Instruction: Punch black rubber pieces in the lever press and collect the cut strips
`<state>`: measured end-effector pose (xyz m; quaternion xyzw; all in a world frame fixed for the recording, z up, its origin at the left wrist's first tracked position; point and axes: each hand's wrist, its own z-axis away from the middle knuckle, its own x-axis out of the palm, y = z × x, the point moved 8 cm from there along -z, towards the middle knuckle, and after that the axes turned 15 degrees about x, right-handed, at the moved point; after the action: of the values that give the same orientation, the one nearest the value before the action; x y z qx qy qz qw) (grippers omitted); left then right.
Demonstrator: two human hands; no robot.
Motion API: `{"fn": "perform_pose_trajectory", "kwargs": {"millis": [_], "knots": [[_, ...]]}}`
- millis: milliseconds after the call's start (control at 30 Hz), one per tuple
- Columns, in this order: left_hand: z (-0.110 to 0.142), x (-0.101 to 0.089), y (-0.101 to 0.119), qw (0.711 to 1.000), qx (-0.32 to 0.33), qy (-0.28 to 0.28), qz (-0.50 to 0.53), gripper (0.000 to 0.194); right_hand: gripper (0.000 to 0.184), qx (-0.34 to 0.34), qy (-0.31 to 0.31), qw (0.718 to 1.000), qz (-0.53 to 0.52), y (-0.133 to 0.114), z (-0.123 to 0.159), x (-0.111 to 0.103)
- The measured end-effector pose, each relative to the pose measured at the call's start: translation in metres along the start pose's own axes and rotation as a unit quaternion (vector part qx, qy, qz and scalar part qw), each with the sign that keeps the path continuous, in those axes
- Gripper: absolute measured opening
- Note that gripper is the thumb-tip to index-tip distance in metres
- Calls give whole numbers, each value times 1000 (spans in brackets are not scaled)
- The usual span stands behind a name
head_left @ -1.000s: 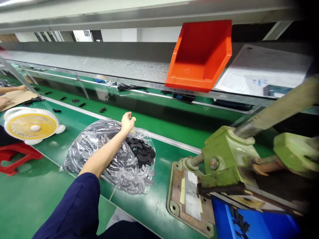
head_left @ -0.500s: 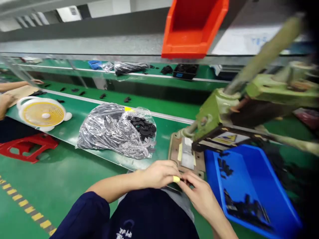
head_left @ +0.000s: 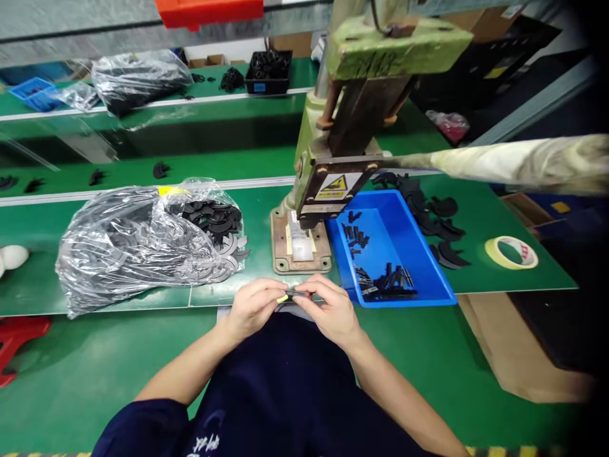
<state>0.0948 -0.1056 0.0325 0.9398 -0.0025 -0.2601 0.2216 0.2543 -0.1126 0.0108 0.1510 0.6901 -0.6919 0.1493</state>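
My left hand [head_left: 255, 306] and my right hand [head_left: 329, 311] meet at the table's front edge, close to my body. Between their fingertips they pinch a small thin black part [head_left: 295, 293], mostly covered by the fingers. A yellow wrap [head_left: 282, 298] shows on a left fingertip. Just beyond the hands stands a green hand press [head_left: 328, 184], with a pale block [head_left: 301, 244] on its base plate. On the right, a blue bin [head_left: 409, 254] holds several small black strips. Left of the press lies a clear plastic bag [head_left: 124, 254] of curved black pieces [head_left: 219, 219].
Curved black pieces [head_left: 442, 219] and a roll of yellowish tape [head_left: 511, 252] lie right of the bin. The wrapped press lever [head_left: 514, 162] reaches out to the right. Single black pieces [head_left: 160, 169] sit on the green strip behind. A red bin [head_left: 209, 11] hangs over the shelf edge.
My view has swung to the right, so the press and blue bin sit nearer the middle. Both hands still hold the small black part together. The other person's hands have left the view.
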Motion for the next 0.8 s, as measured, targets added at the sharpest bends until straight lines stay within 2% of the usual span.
{"fn": "perform_pose_trajectory", "kwargs": {"millis": [233, 600, 700, 800], "knots": [[8, 6, 5, 1000, 9, -3, 0, 25, 9, 4, 4, 1000, -12, 9, 10, 2], [13, 9, 3, 1000, -11, 7, 14, 26, 10, 39, -6, 999, -28, 16, 8, 7], [10, 9, -7, 999, -28, -17, 6, 22, 18, 63, 5, 997, -32, 24, 4, 1], [1, 7, -33, 997, -60, -31, -41, 17, 24, 84, 29, 995, -35, 33, 1, -17]]}}
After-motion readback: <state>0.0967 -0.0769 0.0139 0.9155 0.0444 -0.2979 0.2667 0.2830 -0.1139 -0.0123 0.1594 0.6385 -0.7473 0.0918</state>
